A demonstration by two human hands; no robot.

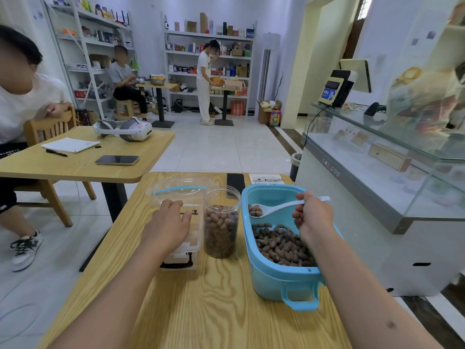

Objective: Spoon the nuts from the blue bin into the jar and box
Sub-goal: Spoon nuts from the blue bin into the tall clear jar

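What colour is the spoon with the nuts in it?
White. The spoon shows best in the head view, over the blue bin.

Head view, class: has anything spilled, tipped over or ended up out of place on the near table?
Nothing stands out. The jar stands upright, nuts stay inside the blue bin, and the spoon carries its load above the bin. No nuts lie on the table.
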